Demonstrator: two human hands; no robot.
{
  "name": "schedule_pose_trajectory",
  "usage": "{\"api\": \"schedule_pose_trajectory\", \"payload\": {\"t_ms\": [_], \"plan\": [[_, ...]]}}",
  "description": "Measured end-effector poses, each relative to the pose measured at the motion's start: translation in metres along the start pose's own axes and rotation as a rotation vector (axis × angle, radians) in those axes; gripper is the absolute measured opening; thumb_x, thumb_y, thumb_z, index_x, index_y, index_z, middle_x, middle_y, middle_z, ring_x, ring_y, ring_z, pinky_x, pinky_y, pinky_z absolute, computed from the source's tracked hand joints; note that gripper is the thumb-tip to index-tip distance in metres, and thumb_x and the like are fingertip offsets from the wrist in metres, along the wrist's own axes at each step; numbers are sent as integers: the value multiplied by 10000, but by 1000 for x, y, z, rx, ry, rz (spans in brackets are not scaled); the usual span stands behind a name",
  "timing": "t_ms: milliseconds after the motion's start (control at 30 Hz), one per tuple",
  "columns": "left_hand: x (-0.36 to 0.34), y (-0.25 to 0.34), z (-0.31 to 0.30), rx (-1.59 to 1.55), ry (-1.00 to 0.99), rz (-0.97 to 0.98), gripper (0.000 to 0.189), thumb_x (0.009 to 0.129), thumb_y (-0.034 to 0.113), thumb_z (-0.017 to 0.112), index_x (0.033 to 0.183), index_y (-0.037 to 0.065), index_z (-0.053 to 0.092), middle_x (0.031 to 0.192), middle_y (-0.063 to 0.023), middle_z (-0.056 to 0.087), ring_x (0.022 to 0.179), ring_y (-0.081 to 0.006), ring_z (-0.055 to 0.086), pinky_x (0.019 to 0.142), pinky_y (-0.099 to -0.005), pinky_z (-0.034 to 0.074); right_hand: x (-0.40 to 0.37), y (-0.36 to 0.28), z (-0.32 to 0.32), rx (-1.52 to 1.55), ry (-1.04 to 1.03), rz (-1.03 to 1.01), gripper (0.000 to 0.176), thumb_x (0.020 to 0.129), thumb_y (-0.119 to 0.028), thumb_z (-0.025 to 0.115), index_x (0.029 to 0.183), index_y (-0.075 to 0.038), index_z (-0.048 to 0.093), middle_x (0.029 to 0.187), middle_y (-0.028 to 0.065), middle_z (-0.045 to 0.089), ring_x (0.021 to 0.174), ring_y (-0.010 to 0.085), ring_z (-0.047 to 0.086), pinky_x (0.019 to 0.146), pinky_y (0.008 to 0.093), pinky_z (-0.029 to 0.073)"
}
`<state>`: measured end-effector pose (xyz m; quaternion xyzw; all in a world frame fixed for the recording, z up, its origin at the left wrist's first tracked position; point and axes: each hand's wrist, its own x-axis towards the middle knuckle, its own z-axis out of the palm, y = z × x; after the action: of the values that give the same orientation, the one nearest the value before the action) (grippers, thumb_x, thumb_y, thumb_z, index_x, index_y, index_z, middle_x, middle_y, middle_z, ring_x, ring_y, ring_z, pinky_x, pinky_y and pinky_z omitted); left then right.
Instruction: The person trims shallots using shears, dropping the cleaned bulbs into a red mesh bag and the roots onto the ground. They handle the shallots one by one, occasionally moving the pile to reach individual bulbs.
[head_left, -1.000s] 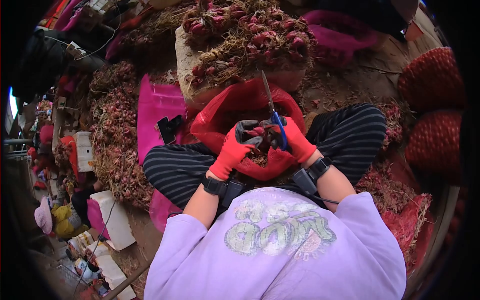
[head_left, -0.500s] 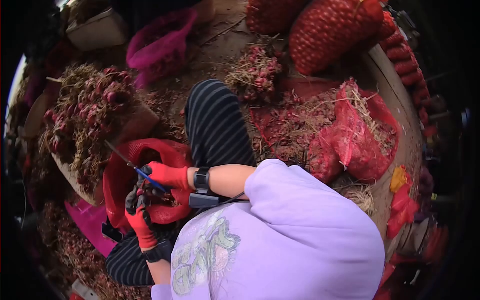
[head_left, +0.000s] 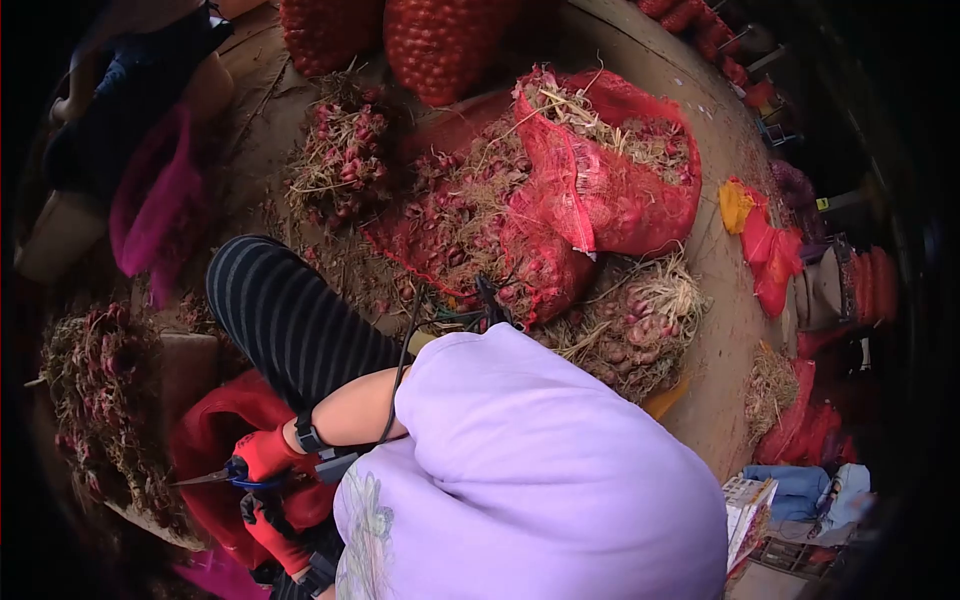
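Observation:
My right hand [head_left: 266, 455], in a red glove with dark fingertips, is closed around the blue handles of scissors [head_left: 205, 479]. The blades point left over the rim of a red mesh bag [head_left: 195, 435] in my lap. Just below, my left hand [head_left: 274, 532], gloved alike, has its fingers curled together; what is in them, if anything, is hidden. To the left of the scissors lies a heap of dry-stemmed shallots [head_left: 105, 385].
Ahead sit full red sacks [head_left: 450, 45] and a shallot bunch [head_left: 345, 150]. Beside my knee an open red net sack [head_left: 630, 195] spills shallots and straw, with another shallot bunch [head_left: 640, 325] near it. A magenta net bag [head_left: 150, 225] lies by a person in dark clothes [head_left: 140, 90].
The view has swung to the right, so the sacks and heaps sit further left. The scissors now point more level. Both hands remain close together over the red bag.

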<state>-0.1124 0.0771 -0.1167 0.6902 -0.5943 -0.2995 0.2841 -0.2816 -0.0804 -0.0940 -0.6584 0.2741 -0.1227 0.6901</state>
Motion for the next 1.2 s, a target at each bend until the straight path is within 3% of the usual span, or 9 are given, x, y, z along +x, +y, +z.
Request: {"api": "schedule_pose_trajectory", "payload": {"t_ms": [267, 333, 367, 500, 700, 833, 933, 1100, 1200], "plan": [[-13, 1, -3, -129, 43, -113, 287, 875, 192, 473, 1038, -31, 547, 964, -117, 584, 863, -245, 557, 776, -344, 429, 5, -4, -1, 136, -97, 27, 234, 663, -137, 635, 883, -63, 662, 794, 107, 663, 757, 227, 640, 669, 363, 497], [0, 15, -2, 333, 131, 259, 282, 892, 180, 466, 1058, -37, 537, 951, -94, 587, 837, -210, 560, 756, -323, 439, 16, 4, 6, 26, -42, -109, 237, 662, -134, 633, 881, -49, 660, 797, 101, 666, 773, 223, 640, 677, 366, 497], [3, 28, 4, -340, 277, -138, 284, 908, 194, 463, 1048, -39, 546, 969, -70, 587, 819, -166, 548, 721, -303, 438, 17, 7, 9, 49, 0, -91, 231, 664, -127, 625, 873, -34, 657, 795, 90, 665, 763, 200, 631, 668, 358, 492], [6, 28, -3, -254, 425, -399, 297, 907, 197, 450, 1061, -31, 561, 1085, -106, 582, 887, -190, 551, 783, -318, 433, 19, 4, 7, 420, -6, 27, 210, 661, -105, 615, 855, -40, 661, 752, 77, 654, 699, 165, 603, 633, 344, 477], [5, 11, -10, 268, 179, 190, 420, 861, 211, 432, 1209, -12, 505, 1071, -200, 565, 931, -349, 543, 829, -388, 418, 10, -12, 4, 365, 35, 86, 212, 683, -81, 617, 887, -24, 632, 795, 91, 656, 746, 190, 621, 641, 345, 483], [3, -8, -8, 323, 102, 95, 429, 848, 209, 439, 1209, -17, 492, 1043, -199, 571, 924, -351, 550, 815, -390, 423, 22, 7, 7, 117, 151, 107, 199, 710, -127, 612, 885, -35, 634, 795, 116, 654, 757, 233, 635, 660, 354, 490], [1, 10, -14, 252, 206, 49, 357, 836, 170, 443, 1120, -25, 538, 998, -200, 583, 858, -334, 571, 731, -383, 447, 37, 22, 4, 144, 654, 62, 185, 743, -185, 604, 867, -55, 649, 785, 130, 654, 768, 255, 643, 665, 364, 491], [14, 52, -3, -117, 111, -66, 377, 851, 159, 436, 1172, -27, 504, 1061, -178, 562, 917, -322, 554, 797, -393, 435, 27, 12, 6, 281, 266, 194, 289, 738, -257, 596, 856, 0, 654, 787, 189, 648, 730, 310, 640, 660, 388, 496], [21, 60, -1, 395, 55, 251, 358, 874, 161, 424, 1172, -27, 488, 1020, -179, 561, 900, -327, 553, 789, -398, 436, 20, 13, 18, 336, 181, 240, 292, 749, -272, 606, 835, -2, 676, 766, 185, 655, 703, 281, 647, 630, 378, 493]]}}
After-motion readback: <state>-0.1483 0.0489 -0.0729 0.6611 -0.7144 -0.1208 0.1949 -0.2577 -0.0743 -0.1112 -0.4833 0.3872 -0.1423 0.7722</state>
